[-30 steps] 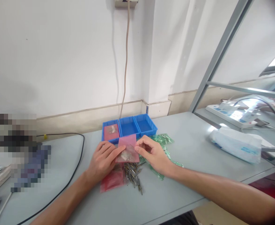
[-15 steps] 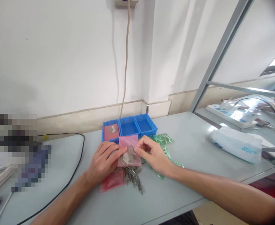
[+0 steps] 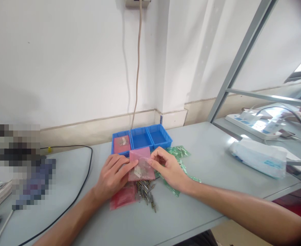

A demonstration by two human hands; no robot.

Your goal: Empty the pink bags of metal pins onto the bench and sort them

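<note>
A small pink plastic bag (image 3: 141, 165) with metal pieces inside is held between both hands above the grey table (image 3: 204, 205). My left hand (image 3: 113, 174) pinches its left edge, fingers closed. My right hand (image 3: 167, 167) pinches its right edge. Below the bag lies a loose pile of metal pins (image 3: 145, 191). A red bag (image 3: 123, 196) lies flat under my left hand. Green bags (image 3: 179, 152) are spread under and behind my right hand. Three joined blue trays (image 3: 141, 138) stand just behind; the left one holds a pink bag.
A black cable (image 3: 85, 177) loops across the table on the left. A white wrapped package (image 3: 259, 157) lies at the right. Behind it is a white power strip (image 3: 250, 123) and a grey metal frame (image 3: 232, 75). A cord (image 3: 138, 61) hangs down the wall.
The pink bag has shifted slightly between the fingers; my right hand's fingers have adjusted their pinch on its right edge. Both hands stay in the same place.
</note>
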